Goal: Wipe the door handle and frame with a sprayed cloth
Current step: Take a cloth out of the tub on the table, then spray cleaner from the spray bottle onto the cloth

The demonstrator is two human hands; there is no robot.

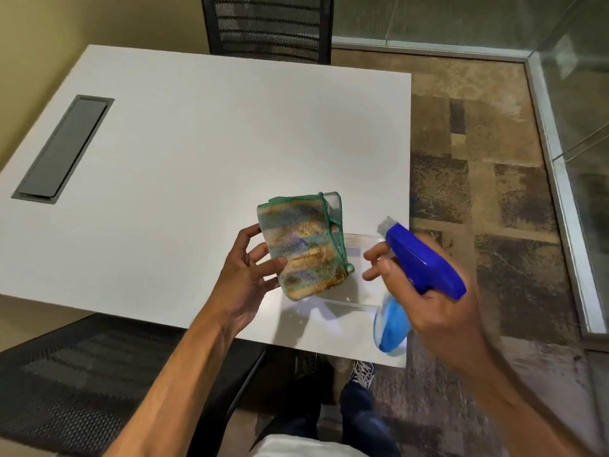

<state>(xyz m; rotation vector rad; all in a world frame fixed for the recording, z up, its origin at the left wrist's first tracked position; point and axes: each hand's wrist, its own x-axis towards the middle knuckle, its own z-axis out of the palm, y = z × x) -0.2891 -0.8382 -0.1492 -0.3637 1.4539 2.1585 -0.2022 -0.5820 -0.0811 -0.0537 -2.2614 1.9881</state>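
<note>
My left hand [245, 275] holds a folded cloth [304, 245], mottled in green, blue and brown with a green stitched edge, upright above the white table [197, 143]. My right hand [438, 301] grips a spray bottle [418, 268] with a blue trigger head and clear body of blue liquid. Its nozzle points left toward the cloth, a short gap away. Two fingers rest on the trigger. No door, handle or frame can be made out for certain.
A clear plastic tray [356, 291] lies on the table's near right corner under the hands. A grey cable hatch [64, 148] is set in the table at left. Black mesh chairs stand at the far side [267, 26] and near left [82, 384]. Glass partition [580, 127] runs along the right.
</note>
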